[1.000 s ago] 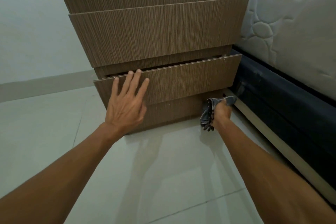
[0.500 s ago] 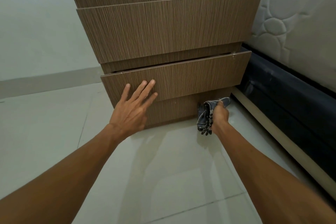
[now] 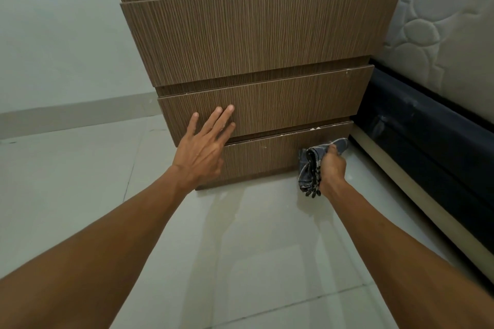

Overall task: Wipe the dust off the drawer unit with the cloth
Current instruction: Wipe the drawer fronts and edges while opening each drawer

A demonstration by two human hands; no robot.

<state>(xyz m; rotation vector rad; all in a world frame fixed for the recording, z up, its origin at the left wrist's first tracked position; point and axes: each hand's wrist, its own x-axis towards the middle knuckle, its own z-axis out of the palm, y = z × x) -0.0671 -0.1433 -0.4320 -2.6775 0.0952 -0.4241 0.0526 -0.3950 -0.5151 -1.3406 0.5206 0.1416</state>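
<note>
The drawer unit (image 3: 256,43) fills my view from about eleven to one o'clock, wood-grain fronts stacked one over another, standing on the pale tiled floor (image 3: 254,248). It sits tight beside the bed: the quilted mattress (image 3: 443,43) at two o'clock and the dark bed base (image 3: 427,141) under it at three. That squeeze is, I judge, why I am working the front faces from a low position and not the right side panel.

My left hand (image 3: 199,153) lies at about ten o'clock of centre, palm flat and fingers (image 3: 224,115) spread, holding nothing. The fingertips press the lower drawer front (image 3: 280,104) while the heel of the hand overlaps the bottom panel (image 3: 267,155). I read this as a brace: it keeps the drawer pushed closed and the unit steady so that rubbing does not slide it out or shift it.

My right hand (image 3: 330,168) is just right of centre, at the unit's bottom right corner, closed in a fist around the cloth (image 3: 310,168). The dark checked fabric is bunched, one end sticking up past my thumb toward the corner and the rest hanging down near the floor. A wad like that gives a firm pad for a narrow edge.

Smallest of all, pale specks (image 3: 318,128) dot the top lip of the bottom panel at one o'clock from the cloth, likely the dust or chipping I mean to reach next.
</note>
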